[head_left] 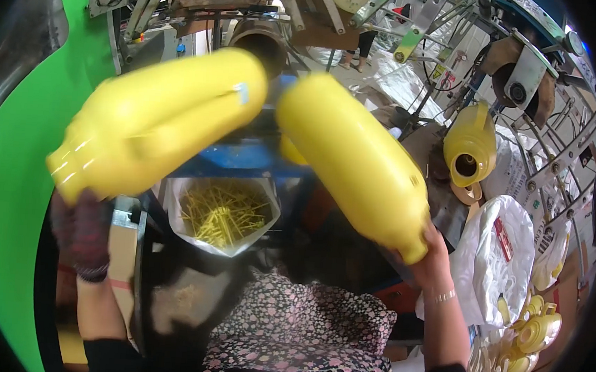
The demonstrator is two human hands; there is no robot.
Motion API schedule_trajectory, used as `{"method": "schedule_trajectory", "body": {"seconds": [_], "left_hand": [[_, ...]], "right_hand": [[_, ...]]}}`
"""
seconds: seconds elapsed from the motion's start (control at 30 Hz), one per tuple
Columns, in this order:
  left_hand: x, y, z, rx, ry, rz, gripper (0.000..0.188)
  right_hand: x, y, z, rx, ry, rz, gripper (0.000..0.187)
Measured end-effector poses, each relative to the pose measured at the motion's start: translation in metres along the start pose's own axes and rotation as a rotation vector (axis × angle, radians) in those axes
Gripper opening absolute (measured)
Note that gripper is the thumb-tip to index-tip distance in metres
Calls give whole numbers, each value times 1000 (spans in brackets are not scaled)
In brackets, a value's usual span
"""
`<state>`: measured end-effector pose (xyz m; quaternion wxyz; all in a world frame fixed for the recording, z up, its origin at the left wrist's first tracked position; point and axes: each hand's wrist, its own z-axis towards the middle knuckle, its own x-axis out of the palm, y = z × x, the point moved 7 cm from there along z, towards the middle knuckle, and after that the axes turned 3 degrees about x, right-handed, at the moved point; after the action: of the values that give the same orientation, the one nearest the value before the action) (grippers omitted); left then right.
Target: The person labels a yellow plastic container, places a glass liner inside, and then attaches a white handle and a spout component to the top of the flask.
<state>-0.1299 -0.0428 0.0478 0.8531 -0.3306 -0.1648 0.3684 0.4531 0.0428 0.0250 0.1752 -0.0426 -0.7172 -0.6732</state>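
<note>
The left hand (82,234), in a dark glove, grasps the left jug (164,118) near its mouth, and the right hand (437,254), which seems bare, grasps the right jug (355,162) also at the neck end. How the fingers close is blurred, so I cannot tell how firm each grip is. Both yellow jugs are in the air before the body, tilted, with their bases leaning inward, near each other but apart.

From this, I judge that the bases could knock together and be scratched or dented, because each hand controls only one end. The long body would also act as a lever: if the neck is smooth, a jug could turn in the fingers and slip. It might then fall toward the blue table (234,155) or into the open bag (179,227) of yellow strips (223,223) below. The metal arms (419,28) stand beyond the jugs; a raised base could catch there if lifted carelessly. At the right, the third jug (473,132) could be bumped by a wide elbow.
</note>
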Motion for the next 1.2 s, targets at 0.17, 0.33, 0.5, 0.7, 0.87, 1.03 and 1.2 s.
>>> {"method": "schedule_trajectory", "body": {"seconds": [0.17, 0.33, 0.5, 0.7, 0.87, 1.03, 1.2], "left_hand": [[-87, -23, -41, -78, -70, 109, 32], [-135, 10, -98, -359, -41, 247, 50], [-138, -7, -108, -326, -3, 188, 36], [-88, -31, -84, -256, 117, 82, 29], [-28, -89, -46, 187, 385, 262, 27], [107, -200, -39, 776, 949, 260, 27], [70, -135, -39, 84, 343, -139, 47]], "right_hand": [[194, -27, 120, 72, 116, 168, 49], [271, -16, 250, 100, 16, 232, 56], [287, -17, 304, 74, -28, 339, 54], [242, -15, 317, 91, -4, -77, 61], [325, 40, 117, -834, 443, -591, 79], [327, 20, -8, -885, 803, -786, 98], [185, 75, -24, -1009, 281, -216, 99]]}}
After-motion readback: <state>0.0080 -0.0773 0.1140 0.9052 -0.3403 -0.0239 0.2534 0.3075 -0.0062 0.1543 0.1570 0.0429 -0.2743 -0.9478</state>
